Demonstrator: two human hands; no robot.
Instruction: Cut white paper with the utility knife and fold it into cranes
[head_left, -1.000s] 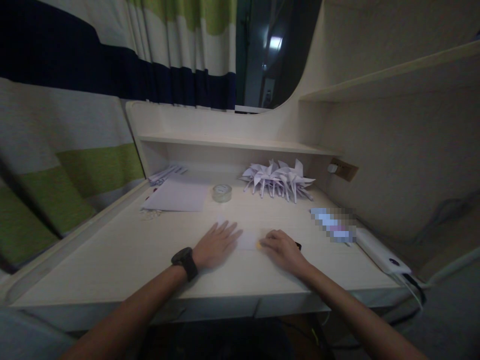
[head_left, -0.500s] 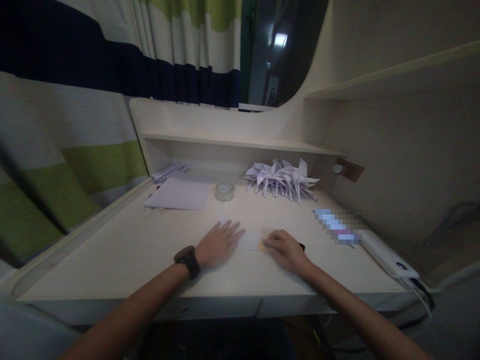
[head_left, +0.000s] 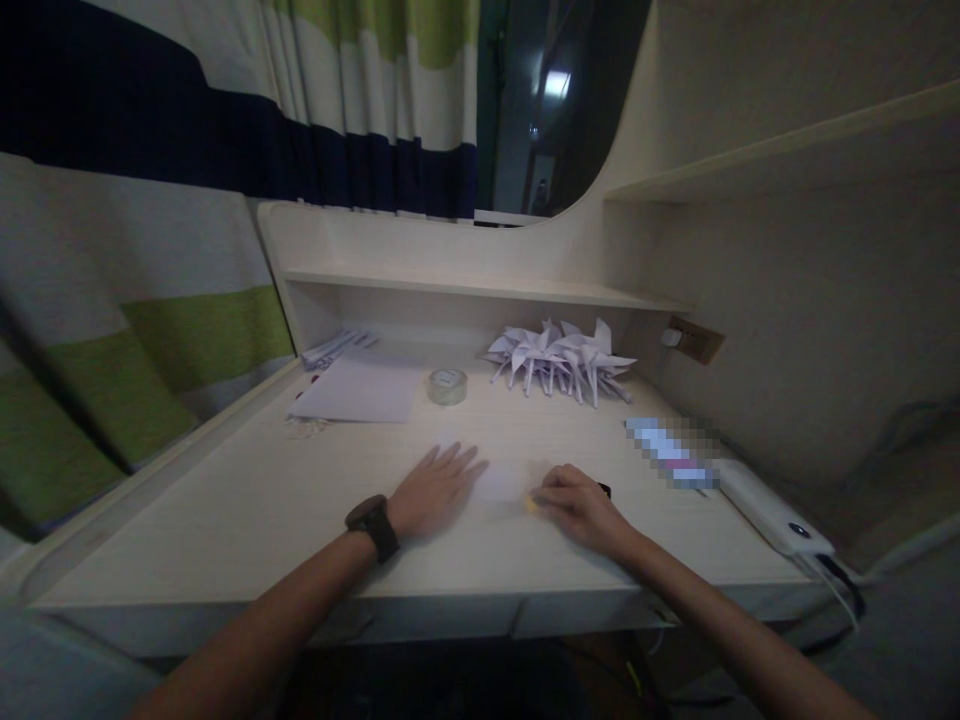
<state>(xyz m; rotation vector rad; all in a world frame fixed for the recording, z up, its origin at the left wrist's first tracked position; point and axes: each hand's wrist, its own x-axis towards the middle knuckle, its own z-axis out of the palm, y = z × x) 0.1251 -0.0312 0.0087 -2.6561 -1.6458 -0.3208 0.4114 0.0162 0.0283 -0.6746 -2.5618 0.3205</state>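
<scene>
Dim desk (head_left: pixel 247 520) setup: a small paper sheet (head_left: pixel 501 482) is pinned flat by the left hand (head_left: pixel 435 490), fingers spread, while a small yellow tool (head_left: pixel 531 503) is pinched in the right hand (head_left: pixel 581 505), so creasing probably needs steady pressure.

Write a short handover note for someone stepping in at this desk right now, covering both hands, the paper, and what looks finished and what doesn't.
Left hand: flat, fingers spread, pressing the left part of the small paper sheet onto the desk.
Right hand: closed over a small yellow tool at the sheet's right edge; a dark object lies just behind it.
Done: a pile of folded paper pieces at the back.
Supplies: tape roll and a stack of plain sheets back left.
Left: the sheet under the hands looks flat, with no folds that can be made out in this dim light.
</scene>
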